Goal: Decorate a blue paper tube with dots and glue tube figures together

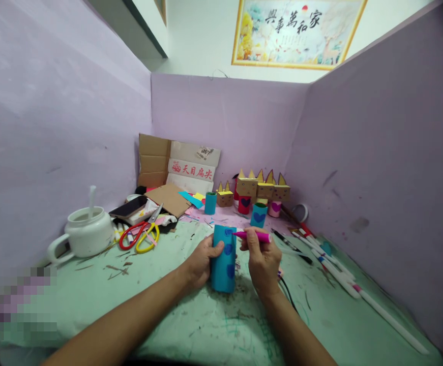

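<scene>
My left hand (201,260) is wrapped round a teal paper tube (224,259) that stands upright on the green table (190,325). Dark blue heart shapes show on the tube's side. A pink marker (254,236) is held in my right hand (262,259), fingers closed on it, with its tip touching the tube near the top edge. Both forearms reach in from the bottom of the view.
Red and yellow scissors (140,235) and a white teapot (85,235) lie at the left. Several markers (331,267) line the right side. Small tubes (258,215) and cardboard crowned figures (261,190) stand at the back, beside a folded cardboard box (177,170). Purple walls enclose the table.
</scene>
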Demonstrator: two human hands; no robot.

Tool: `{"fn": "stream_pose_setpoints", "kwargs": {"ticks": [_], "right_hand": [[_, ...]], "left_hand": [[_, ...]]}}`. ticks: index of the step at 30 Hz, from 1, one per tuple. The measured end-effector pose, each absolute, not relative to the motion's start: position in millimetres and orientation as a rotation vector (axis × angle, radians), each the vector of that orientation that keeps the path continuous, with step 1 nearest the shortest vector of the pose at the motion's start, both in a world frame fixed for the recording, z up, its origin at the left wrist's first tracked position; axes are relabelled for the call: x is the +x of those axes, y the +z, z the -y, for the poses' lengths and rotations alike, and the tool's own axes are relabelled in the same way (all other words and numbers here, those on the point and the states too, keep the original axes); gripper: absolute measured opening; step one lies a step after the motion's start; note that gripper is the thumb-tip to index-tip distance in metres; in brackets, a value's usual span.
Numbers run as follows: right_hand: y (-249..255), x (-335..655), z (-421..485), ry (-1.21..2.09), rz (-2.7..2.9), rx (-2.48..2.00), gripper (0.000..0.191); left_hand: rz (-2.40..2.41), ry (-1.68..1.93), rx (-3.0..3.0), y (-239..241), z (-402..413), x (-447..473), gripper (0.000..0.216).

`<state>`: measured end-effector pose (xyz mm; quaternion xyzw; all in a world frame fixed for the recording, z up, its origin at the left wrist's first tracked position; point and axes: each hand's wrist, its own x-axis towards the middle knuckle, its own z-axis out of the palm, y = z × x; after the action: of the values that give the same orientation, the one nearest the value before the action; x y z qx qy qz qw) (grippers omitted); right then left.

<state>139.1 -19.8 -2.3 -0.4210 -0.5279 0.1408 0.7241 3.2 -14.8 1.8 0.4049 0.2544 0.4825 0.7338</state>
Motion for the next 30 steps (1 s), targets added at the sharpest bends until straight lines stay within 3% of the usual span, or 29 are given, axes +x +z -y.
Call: {"fn": "stream_pose_setpoints", "kwargs": {"ticks": [30], "right_hand": [[-0.1,137.1,24.6,0.316,1.248,-0.891,0.032]], "left_hand": [[-0.514,1.051,0.932,-0.4,13.7,2.2,0.053]]}}
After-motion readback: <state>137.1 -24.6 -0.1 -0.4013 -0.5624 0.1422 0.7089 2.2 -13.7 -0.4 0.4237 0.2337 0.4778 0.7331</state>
